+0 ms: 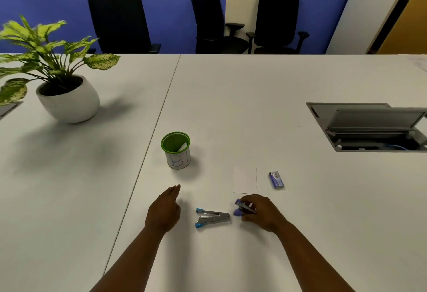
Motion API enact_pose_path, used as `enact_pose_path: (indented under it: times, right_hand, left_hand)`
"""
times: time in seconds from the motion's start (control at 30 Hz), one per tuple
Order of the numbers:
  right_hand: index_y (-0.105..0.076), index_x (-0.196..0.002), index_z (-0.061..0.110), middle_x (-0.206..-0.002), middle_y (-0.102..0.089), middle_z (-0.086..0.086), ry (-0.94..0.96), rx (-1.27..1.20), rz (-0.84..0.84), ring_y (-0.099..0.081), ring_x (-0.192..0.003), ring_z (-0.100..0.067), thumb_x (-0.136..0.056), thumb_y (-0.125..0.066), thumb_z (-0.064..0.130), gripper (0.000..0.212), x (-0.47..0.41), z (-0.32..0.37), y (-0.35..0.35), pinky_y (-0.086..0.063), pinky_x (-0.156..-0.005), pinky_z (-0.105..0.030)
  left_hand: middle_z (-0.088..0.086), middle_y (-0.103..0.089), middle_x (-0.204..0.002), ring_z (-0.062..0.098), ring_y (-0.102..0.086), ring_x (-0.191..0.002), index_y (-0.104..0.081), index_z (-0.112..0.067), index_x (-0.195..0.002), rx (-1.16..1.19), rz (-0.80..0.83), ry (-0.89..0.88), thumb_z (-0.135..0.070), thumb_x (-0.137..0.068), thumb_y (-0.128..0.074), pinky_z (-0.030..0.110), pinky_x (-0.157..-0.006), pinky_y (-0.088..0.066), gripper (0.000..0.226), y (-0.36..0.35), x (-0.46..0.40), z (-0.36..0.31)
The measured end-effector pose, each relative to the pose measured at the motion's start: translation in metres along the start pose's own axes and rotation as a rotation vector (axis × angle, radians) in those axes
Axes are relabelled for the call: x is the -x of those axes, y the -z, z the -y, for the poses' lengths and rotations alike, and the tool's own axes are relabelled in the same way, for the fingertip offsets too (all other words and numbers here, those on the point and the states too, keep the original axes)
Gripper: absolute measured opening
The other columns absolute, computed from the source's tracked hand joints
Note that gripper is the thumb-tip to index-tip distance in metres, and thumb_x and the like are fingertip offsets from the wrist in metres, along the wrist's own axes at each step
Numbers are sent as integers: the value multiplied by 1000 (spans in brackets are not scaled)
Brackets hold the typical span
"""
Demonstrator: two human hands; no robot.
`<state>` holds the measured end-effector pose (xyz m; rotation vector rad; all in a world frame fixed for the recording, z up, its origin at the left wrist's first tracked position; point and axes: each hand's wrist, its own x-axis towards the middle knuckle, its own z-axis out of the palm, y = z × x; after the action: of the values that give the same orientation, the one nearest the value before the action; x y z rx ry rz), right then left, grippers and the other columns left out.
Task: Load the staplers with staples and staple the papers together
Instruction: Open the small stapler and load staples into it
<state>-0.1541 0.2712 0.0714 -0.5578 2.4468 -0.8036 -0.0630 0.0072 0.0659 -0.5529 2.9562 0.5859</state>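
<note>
My right hand [261,213] is curled around a small purple stapler [242,208]. My fingers hide most of it, so I only see its purple ends and a bit of metal. My left hand [164,210] holds nothing. Its fingers are straight and it lies flat near the white table [231,257].

Between my hands lies a silver stapler with blue tips [211,217]. It is spread open on the table.

Just past my right hand is a sheet of white paper [245,179]. It is hard to see on the white table; only its thin edges show. To its right lies a little blue box of staples [276,179]. The print on it is too small to read.

Farther off is a green cup [176,150] with a white wrap that says "B1" in blue pen. Something white sits inside.

At the right, a cable hatch [369,127] stands open, cut off by the edge. At the far left is a leafy plant in a white pot [69,102]. Three black chairs [120,21] stand behind.
</note>
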Motion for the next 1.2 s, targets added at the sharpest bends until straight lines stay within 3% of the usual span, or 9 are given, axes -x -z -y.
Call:
enact_pose_path:
  times: [0.1, 0.33, 0.43, 0.6, 0.7, 0.77, 0.9, 1.07, 1.2]
  right_hand:
    - [-55, -114, 23, -104, -61, -2, -36, -366, -39, -56, -90, -14, -82, -68, 17, 35, 13, 13, 4, -41, -73, -9]
    - [-50, -113, 15, -83, -56, -6, -95, -1131, 77, -57, -74, -18, -97, -40, 16, 19, 42, 49, 18, -50, -66, -29]
    - [-53, -101, 11, -78, -52, -6, -150, -1288, 107, -47, -64, -17, -97, -38, 32, 26, 49, 54, 22, -43, -56, -28]
    - [-57, -101, 14, -79, -54, -5, -166, -1336, 96, -44, -59, -14, -98, -28, 42, 39, 54, 53, 23, -38, -51, -25]
    - [-57, -104, 12, -79, -59, -2, -153, -1304, 104, -48, -58, -11, -97, -30, 43, 42, 54, 52, 18, -39, -52, -22]
    - [-59, -105, 10, -80, -61, -2, -149, -1288, 119, -51, -59, -10, -97, -30, 43, 44, 55, 52, 15, -42, -54, -20]
    - [-61, -101, 7, -80, -67, -4, -144, -1345, 80, -64, -65, -10, -96, -37, 36, 38, 53, 59, 6, -52, -61, -20]
    - [-61, -92, 4, -68, -68, -3, -123, -1499, 38, -65, -58, -10, -95, -39, 32, 35, 54, 75, 1, -55, -60, -20]
    - [-64, -93, 5, -75, -69, -7, -116, -1556, 79, -67, -63, -13, -93, -40, 39, 42, 61, 84, 8, -56, -62, -23]
  left_hand:
    - [-2, -30, -152, 13, -30, -139, -26, -20, -146, -47, 50, 33, -18, -94, -40, 25, -111, -27, 54, 5, 4, -5]
    - [2, -9, -158, 16, -15, -145, -7, -14, -149, -198, 351, 70, -32, -99, -32, 27, -117, -15, 58, -12, 44, -6]
    - [5, 8, -158, 20, -1, -146, 2, -10, -148, -169, 448, 85, -43, -98, -30, 34, -119, -12, 68, -21, 58, -6]
    - [5, 20, -156, 20, 11, -146, 12, -9, -147, -186, 363, 107, -57, -93, -22, 44, -118, -6, 79, -40, 69, -5]
    - [3, 35, -144, 20, 15, -145, 18, -5, -144, -179, 337, 119, -90, -49, 20, 45, -117, 0, 127, -45, 75, -9]
    - [1, 37, -139, 20, 15, -145, 19, -4, -144, -187, 325, 134, -89, -29, 31, 45, -116, -1, 143, -50, 73, -9]
    - [4, 24, -155, 21, 14, -145, 17, -7, -145, -223, 340, 106, -66, -87, -29, 45, -117, -5, 95, -51, 68, -3]
    - [5, 15, -157, 21, 6, -146, 8, -10, -148, -143, 420, 107, -57, -91, -34, 45, -117, -10, 85, -34, 60, -2]
    - [9, -20, -156, 23, -22, -143, -16, -12, -148, 44, 359, 147, -54, -94, -29, 36, -116, -16, 70, 5, 50, -24]
